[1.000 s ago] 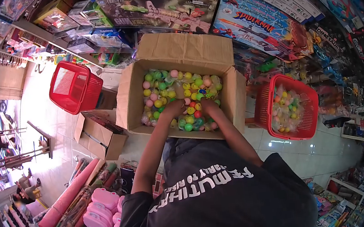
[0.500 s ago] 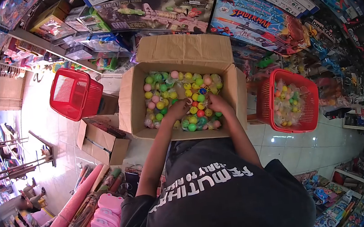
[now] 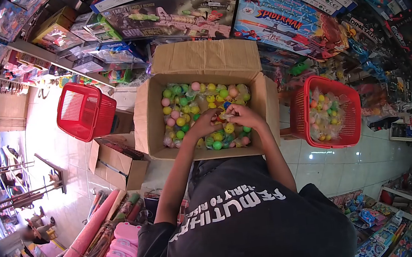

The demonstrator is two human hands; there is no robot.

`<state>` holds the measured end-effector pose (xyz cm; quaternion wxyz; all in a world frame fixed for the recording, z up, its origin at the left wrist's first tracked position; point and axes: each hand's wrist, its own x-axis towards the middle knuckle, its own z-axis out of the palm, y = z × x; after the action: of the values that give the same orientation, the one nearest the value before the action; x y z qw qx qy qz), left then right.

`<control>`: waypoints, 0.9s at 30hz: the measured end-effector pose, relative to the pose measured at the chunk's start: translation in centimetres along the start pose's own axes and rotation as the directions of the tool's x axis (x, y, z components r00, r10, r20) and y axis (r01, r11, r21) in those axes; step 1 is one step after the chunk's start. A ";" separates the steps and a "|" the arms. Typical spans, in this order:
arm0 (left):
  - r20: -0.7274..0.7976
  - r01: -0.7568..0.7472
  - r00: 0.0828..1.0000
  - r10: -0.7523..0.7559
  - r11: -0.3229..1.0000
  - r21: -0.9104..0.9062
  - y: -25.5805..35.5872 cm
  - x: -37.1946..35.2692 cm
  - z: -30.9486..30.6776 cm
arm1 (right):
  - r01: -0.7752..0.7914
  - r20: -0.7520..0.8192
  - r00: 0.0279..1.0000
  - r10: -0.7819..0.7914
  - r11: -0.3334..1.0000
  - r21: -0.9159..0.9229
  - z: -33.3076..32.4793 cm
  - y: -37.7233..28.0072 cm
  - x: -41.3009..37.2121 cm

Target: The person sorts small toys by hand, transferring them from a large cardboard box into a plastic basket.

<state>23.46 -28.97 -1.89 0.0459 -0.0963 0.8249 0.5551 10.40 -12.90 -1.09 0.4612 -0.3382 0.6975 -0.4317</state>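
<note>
An open cardboard box [image 3: 148, 115] stands in front of me, filled with small coloured balls [image 3: 181, 121], many wrapped in clear plastic bags. Over the box's middle, my left hand [image 3: 206, 124] has its fingers bent inward at a clear plastic bag of balls [image 3: 223, 118]. From the other side, my right hand [image 3: 245, 115] pinches the same bag, its fingertips close to the left ones. Just beyond the fingertips lies a blue ball [image 3: 226, 105]. The hands partly cover the bag, so its contents are hard to make out.
To the right stands a red plastic basket [image 3: 354, 116] with bagged balls in it. Another red basket [image 3: 84, 112] is at the left, near a smaller cardboard box [image 3: 118, 165]. Boxed toys [image 3: 287, 20] line the far shelf. Rolls [image 3: 88, 236] and pink cases [image 3: 123, 249] stand lower left.
My two hands have come closer together, the right one moving left. Red and orange balls that showed between them are now covered. The view has shifted slightly.
</note>
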 end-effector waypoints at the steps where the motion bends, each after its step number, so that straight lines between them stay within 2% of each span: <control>1: 0.011 -0.040 0.999 0.040 0.999 0.002 0.1 0.1 0.0 | 0.029 0.020 0.999 -0.030 0.999 0.042 0.1 -0.5 0.1; 3: 0.026 -0.081 0.996 0.081 0.997 0.005 -0.3 0.1 0.3 | 0.058 0.035 0.997 -0.062 0.994 0.087 0.5 -1.2 0.5; 5: 0.159 0.083 0.987 -0.033 0.944 -0.318 -1.4 0.2 0.8 | 0.104 -0.009 0.994 -0.105 0.965 0.241 1.0 -1.7 1.0; 6: 0.159 0.081 0.987 -0.032 0.945 -0.317 -0.7 0.2 0.5 | 0.107 -0.011 0.994 -0.107 0.965 0.240 1.1 -1.6 1.3; 8: 0.288 0.308 0.937 -0.199 0.858 -0.410 1.4 -0.1 -0.5 | 0.072 -0.119 0.993 -0.024 0.904 0.421 1.6 -1.1 1.7; 12: 0.214 0.277 0.955 -0.203 0.868 -0.412 0.3 0.0 0.2 | 0.071 -0.120 0.993 -0.003 0.824 0.562 2.4 -1.9 1.8; 14: 0.130 0.165 0.983 -0.129 0.930 -0.327 -3.7 0.6 1.1 | 0.067 -0.115 0.993 -0.013 0.875 0.479 2.5 -1.9 2.0; 15: 0.132 0.163 0.983 -0.126 0.930 -0.328 -4.3 0.8 1.2 | 0.067 -0.118 0.993 -0.012 0.876 0.478 2.0 -1.3 2.2; 17: -0.035 0.083 0.995 -0.097 0.951 -0.299 -5.1 1.0 1.3 | 0.116 -0.264 0.964 -0.032 0.943 0.311 0.0 0.5 2.9; 18: -0.035 0.085 0.994 -0.100 0.950 -0.300 -4.6 0.8 1.1 | 0.114 -0.262 0.965 -0.030 0.943 0.312 -1.0 1.3 3.3; 19: -0.155 0.085 0.979 -0.130 0.960 -0.267 -3.9 0.6 0.9 | 0.029 -0.406 0.914 -0.030 1.000 -0.007 -1.9 1.9 3.5; 20: -0.273 0.089 0.950 -0.154 0.968 -0.234 -3.2 0.4 0.8 | -0.107 -0.531 0.844 -0.079 0.945 -0.310 -2.3 2.5 3.7; 21: -0.271 0.091 0.950 -0.157 0.967 -0.238 -3.9 0.4 0.7 | -0.111 -0.529 0.845 -0.075 0.944 -0.310 -2.1 2.8 3.9; 23: -0.298 -0.004 0.951 -0.079 0.963 -0.268 -6.0 1.0 0.7 | -0.231 -0.631 0.738 -0.240 0.789 -0.570 -2.1 3.2 4.3; 24: -0.259 0.032 0.960 -0.105 0.962 -0.270 -3.7 0.6 -0.2 | -0.233 -0.632 0.737 -0.242 0.786 -0.573 -2.4 3.7 4.8; 26: -0.259 0.033 0.960 -0.105 0.963 -0.267 -3.9 0.8 0.0 | -0.263 -0.599 0.794 -0.101 0.832 -0.489 -2.3 5.0 5.8; 27: -0.260 0.038 0.960 -0.107 0.965 -0.259 -4.2 0.8 0.0 | -0.265 -0.602 0.793 -0.099 0.833 -0.485 -2.2 5.6 6.2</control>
<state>23.57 -30.55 -5.82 -0.0598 -0.2069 0.7421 0.6348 5.76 -15.48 -7.92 0.1175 -0.2671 0.9154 -0.2773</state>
